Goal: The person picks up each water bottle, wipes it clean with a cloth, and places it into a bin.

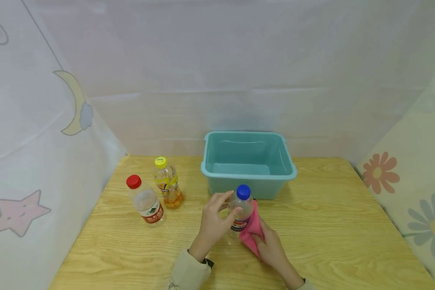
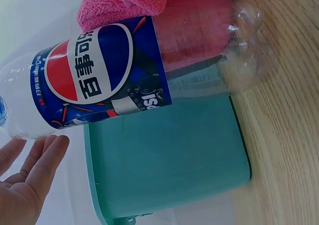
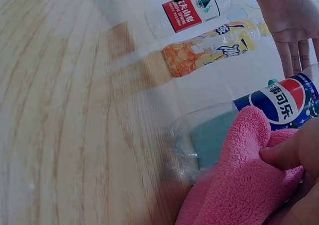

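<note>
A clear plastic Pepsi bottle (image 2: 84, 75) with a blue cap (image 1: 243, 192) stands upright on the table. My left hand (image 1: 216, 215) is at its upper part, with fingers and thumb spread and fairly straight; whether the fingertips (image 2: 61, 141) touch the plastic, I cannot tell. On the bottle's right side, my right hand (image 1: 272, 246) grips a folded pink cloth (image 3: 244, 170), thumb on top, and holds it against the bottle. The cloth hides part of the bottle and some of the right fingers.
Behind the bottle sits a teal plastic bin (image 1: 248, 177). To the left stand a red-capped bottle (image 1: 147, 203) and a yellow-capped bottle (image 1: 168, 185) with some orange contents. The wooden table (image 1: 333, 233) meets patterned cloth walls at the back and sides.
</note>
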`<state>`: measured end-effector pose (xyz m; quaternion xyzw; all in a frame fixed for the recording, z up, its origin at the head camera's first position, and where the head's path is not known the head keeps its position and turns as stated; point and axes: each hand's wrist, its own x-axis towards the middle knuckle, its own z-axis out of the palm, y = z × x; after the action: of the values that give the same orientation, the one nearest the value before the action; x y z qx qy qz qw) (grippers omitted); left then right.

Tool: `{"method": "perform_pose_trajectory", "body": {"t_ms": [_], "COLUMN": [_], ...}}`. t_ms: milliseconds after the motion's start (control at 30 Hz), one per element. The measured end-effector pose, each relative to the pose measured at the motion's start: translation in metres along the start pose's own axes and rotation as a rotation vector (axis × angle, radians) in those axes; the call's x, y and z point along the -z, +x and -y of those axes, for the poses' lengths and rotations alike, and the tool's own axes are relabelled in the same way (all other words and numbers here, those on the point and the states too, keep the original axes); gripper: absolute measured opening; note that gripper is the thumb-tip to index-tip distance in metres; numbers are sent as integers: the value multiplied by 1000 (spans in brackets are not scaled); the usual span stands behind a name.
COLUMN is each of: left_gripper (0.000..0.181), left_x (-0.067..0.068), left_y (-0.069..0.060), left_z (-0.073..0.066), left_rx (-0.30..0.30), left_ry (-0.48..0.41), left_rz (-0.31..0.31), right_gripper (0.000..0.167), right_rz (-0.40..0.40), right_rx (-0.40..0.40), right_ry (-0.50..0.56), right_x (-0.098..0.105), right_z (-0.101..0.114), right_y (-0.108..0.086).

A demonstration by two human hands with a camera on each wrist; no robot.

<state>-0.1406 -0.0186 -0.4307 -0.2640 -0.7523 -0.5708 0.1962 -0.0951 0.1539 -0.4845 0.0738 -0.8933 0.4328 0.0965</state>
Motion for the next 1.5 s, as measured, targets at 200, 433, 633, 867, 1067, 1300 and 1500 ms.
{"method": "perform_pose_trajectory", "body": {"t_ms": [200, 433, 633, 867, 1067, 1300, 1500], "left_gripper": [38, 40, 41, 45, 43, 38, 38], "left_x": [3, 2, 1, 1, -1, -6, -8], "left_y": [4, 4, 1, 1, 0, -1, -3], "left_z": [-13, -9, 0, -1, -4, -8, -10], "left_rx": [23, 91, 107, 101, 113, 127, 146], "left_ry": [-26, -44, -37, -14, -3, 23, 79], "left_rz": [24, 45, 50, 44, 1, -34, -43], "right_gripper": [45, 45, 45, 48, 51, 53, 52], "right_rz": [-52, -122, -192, -287, -361, -433, -457], "right_rx": [-41, -29, 60, 159, 192, 258, 261], "right_ry": [6, 13, 42, 57, 60, 47, 65], "right_x": [5, 13, 18, 27, 33, 39, 42], "right_z": [-3, -7, -11, -6, -2, 5, 10], "right_y": [0, -3, -6, -9, -9, -9, -8]}}
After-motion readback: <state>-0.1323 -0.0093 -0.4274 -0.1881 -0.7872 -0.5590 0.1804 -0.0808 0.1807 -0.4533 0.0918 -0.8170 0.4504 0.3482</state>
